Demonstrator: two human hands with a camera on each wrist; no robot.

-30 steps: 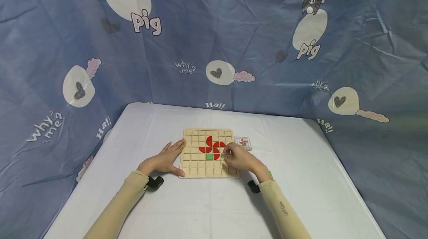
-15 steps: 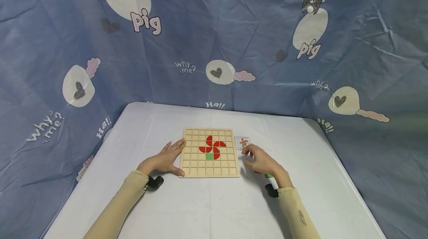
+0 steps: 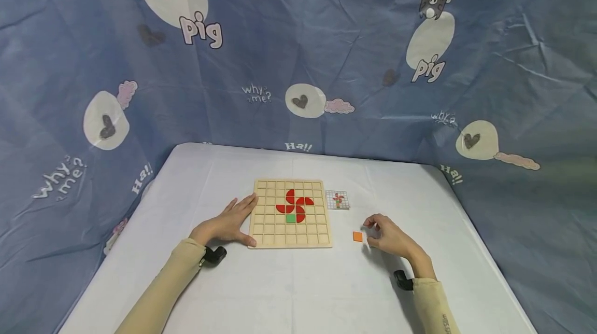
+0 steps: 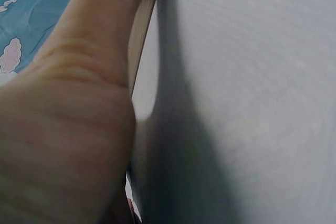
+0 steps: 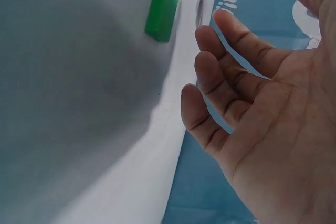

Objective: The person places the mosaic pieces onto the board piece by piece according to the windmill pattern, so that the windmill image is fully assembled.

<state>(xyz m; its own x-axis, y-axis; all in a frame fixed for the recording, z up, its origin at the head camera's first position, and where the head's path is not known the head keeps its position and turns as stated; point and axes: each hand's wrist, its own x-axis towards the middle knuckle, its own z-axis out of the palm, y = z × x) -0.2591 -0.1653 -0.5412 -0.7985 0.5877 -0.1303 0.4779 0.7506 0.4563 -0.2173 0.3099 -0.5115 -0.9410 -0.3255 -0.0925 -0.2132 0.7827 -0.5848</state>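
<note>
My left hand [image 3: 226, 226] rests with spread fingers along the left edge of a square wooden grid board [image 3: 270, 238], its thumb by the near corner. Several red rounded pieces [image 3: 290, 197] form a pinwheel on the board, with a green square tile [image 3: 291, 218] below them. To the right of the board, my right hand [image 3: 394, 238] hovers over the table, fingers loosely bent and holding nothing. Just left of its fingertips lies an orange square tile [image 3: 357, 236]. A loose green block [image 5: 163, 10] shows in the right wrist view; in the head view the right hand hides it.
A small pattern card [image 3: 344, 194] showing a red pinwheel lies against the board's right side. White cloth covers the table [image 3: 261, 292]. A blue printed curtain [image 3: 373, 131] stands behind and beside it.
My right hand has moved from above the board to the right and nearer me, past the card. The orange tile now shows. My left hand stays at the board's edge.
</note>
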